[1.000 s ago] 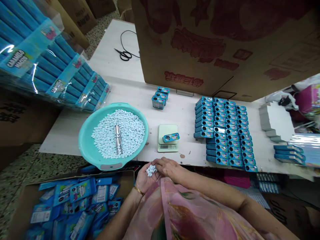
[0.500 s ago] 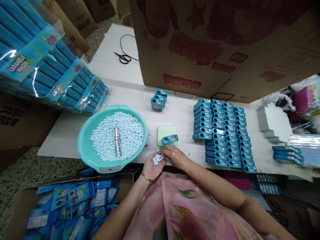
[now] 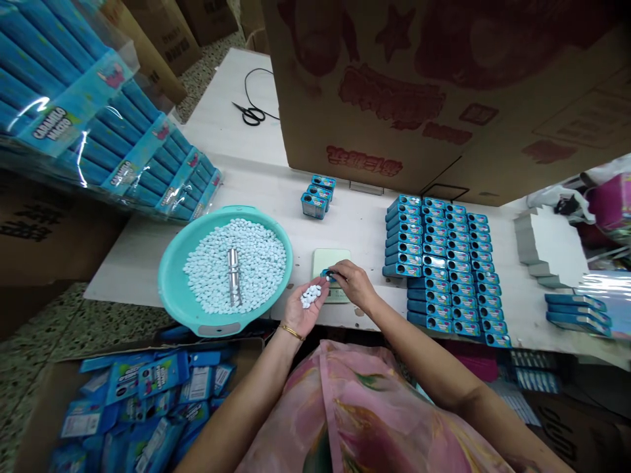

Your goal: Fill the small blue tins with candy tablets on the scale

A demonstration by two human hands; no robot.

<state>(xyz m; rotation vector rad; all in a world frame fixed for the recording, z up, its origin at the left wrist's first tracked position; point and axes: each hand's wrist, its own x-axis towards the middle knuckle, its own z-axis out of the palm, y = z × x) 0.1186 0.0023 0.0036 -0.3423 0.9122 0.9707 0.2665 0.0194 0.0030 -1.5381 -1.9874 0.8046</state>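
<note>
My left hand (image 3: 302, 314) is turned palm up and cupped, with a small heap of white candies (image 3: 310, 296) in it. My right hand (image 3: 353, 282) is closed in a pinch over a small blue candy box (image 3: 326, 272), which lies on a pale green scale (image 3: 332, 255). A white candy (image 3: 328, 278) shows at its fingertips, beside the fingers of my left hand. My right fingers hide most of the box. To the left stands a turquoise basin (image 3: 165, 276) of the same candies, with a shiny metal tube (image 3: 233, 276) lying on them.
Rows of blue boxes (image 3: 444, 263) stand to the right, with a few more (image 3: 315, 205) behind the scale. A large carton (image 3: 394, 98) rises at the back. Scissors (image 3: 251, 115) lie at the back left. Below the table, a carton holds blue packs (image 3: 160, 378).
My right hand has moved from the candies in my left palm forward to the box on the scale. The left hand has shifted slightly forward, still cupping its candies.
</note>
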